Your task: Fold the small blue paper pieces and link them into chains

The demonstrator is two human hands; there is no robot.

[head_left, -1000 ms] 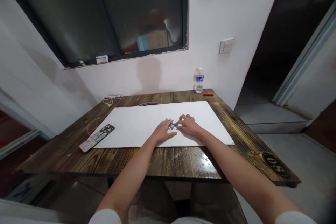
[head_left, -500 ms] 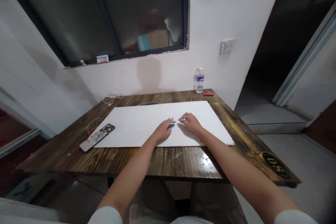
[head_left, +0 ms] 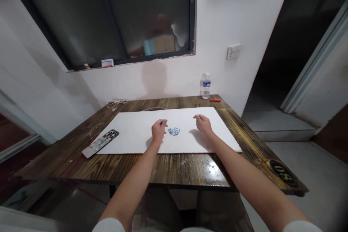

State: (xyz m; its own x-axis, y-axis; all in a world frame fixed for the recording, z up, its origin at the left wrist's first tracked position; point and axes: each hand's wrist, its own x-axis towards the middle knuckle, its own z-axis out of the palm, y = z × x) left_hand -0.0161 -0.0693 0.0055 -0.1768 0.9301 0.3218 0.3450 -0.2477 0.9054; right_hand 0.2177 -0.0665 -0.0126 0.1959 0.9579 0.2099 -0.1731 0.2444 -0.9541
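On a white board (head_left: 130, 130) lies a small tangled heap of thin blue pieces (head_left: 174, 131), wire-like in look; their exact kind is too small to make out. My left hand (head_left: 158, 129) is just left of the heap, fingers loosely bent and the thumb apart from them. No object shows in it. To the right of the heap, with a gap between, my right hand (head_left: 203, 124) is held over the board, its fingers loosely curved and nothing visible in them. Neither hand touches the heap.
A phone in a patterned case (head_left: 101, 143) rests across the board's left edge. Toward the wall are a white cable (head_left: 116, 103), a water bottle (head_left: 206, 86) and a red pen-like object (head_left: 215, 100). The wooden table (head_left: 185, 168) carries an "80" plaque (head_left: 283, 172) at right.
Both hands have drawn apart, the left one moving left off the blue heap, the right one slightly right. The heap, partly covered before, is now in full view.
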